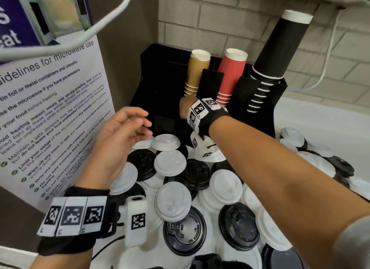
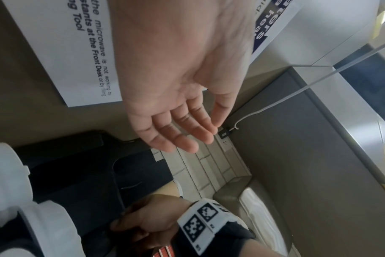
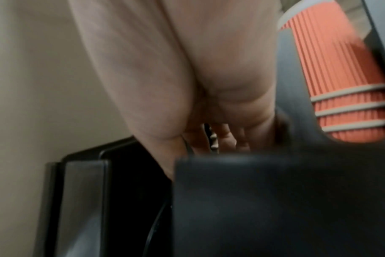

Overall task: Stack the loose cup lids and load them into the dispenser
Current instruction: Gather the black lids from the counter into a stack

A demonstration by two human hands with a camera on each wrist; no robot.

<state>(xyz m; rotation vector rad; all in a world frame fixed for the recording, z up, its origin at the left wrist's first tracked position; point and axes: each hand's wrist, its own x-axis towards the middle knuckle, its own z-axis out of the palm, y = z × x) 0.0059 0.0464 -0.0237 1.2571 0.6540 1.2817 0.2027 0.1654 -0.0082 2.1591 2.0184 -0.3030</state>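
Your right arm stretches far across the loose lids (image 1: 173, 203) on the counter (image 1: 320, 126), and your right hand (image 1: 185, 108) dips into the black dispenser (image 1: 152, 82), just left of the gold cups (image 1: 197, 72); its fingers (image 3: 228, 137) are blurred and half hidden, so I cannot tell their grip. Your left hand (image 1: 118, 132) hovers over the far-left lids, fingers relaxed and holding nothing.

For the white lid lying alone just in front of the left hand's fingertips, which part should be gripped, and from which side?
Probably pinch the white lid across its outer rim, coming from above. It lies dome up and flat, and black lids crowd its near side, so a sideways reach looks blocked.
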